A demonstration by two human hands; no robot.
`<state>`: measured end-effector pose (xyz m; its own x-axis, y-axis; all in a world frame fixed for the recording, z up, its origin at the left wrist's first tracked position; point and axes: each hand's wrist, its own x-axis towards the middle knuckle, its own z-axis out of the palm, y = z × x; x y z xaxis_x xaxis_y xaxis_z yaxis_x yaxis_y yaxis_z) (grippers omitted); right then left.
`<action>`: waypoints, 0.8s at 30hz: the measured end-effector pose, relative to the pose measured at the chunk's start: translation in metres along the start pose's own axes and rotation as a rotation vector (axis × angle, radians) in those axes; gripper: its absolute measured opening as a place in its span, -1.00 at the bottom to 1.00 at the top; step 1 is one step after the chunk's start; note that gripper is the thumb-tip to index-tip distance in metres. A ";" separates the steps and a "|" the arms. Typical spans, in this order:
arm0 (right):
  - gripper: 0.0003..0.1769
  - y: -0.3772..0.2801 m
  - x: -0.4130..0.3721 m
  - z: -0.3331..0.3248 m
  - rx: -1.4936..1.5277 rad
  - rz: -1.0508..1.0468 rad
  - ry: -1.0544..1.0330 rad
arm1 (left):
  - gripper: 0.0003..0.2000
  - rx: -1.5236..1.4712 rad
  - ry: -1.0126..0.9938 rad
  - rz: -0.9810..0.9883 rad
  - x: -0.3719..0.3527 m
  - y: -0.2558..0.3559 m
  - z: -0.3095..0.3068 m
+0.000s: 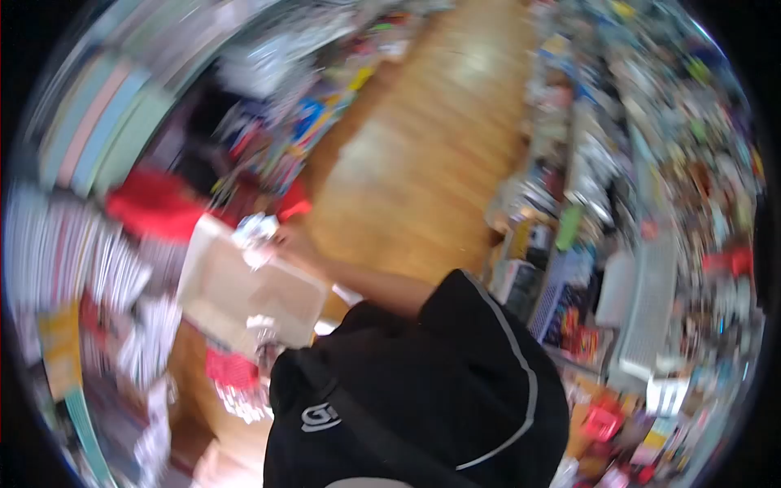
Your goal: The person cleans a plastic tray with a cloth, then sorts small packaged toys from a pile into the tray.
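Observation:
A beige rectangular basket (252,297) hangs tilted in front of my black shirt. My right hand (291,246) is at its upper rim, fingers closed on a small white, crumpled-looking item (257,232). At the basket's lower edge, my left hand (268,355) is a dark blur beside a whitish patch; its fingers cannot be made out. A red cloth-like item (154,203) lies just beyond the basket's upper left corner.
A wooden floor aisle (423,146) runs upward between crowded shelves. Stacked papers or books (69,244) stand at the left, with pastel boards above. On the right are wire baskets (651,313) and many small packages. A red mesh-like item (232,368) is below the basket.

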<state>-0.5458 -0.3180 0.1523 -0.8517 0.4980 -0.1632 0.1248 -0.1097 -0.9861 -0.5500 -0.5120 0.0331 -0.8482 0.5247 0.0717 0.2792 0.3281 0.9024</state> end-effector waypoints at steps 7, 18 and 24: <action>-0.68 0.018 0.035 0.045 -0.021 -0.112 -0.296 | -0.74 -0.069 0.496 -0.715 -0.086 0.065 -0.081; -0.79 0.046 0.066 0.211 -0.441 -0.414 -0.396 | -0.70 -0.026 0.566 -0.696 -0.113 0.080 -0.103; -0.79 0.048 0.056 0.222 -0.551 -0.670 -0.180 | -0.71 0.069 0.616 -0.634 -0.121 0.073 -0.110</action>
<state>-0.7008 -0.4860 0.1029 -0.8951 0.1607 0.4158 -0.2413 0.6096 -0.7551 -0.4769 -0.6382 0.1370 -0.9388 -0.2813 -0.1989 -0.3155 0.4705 0.8240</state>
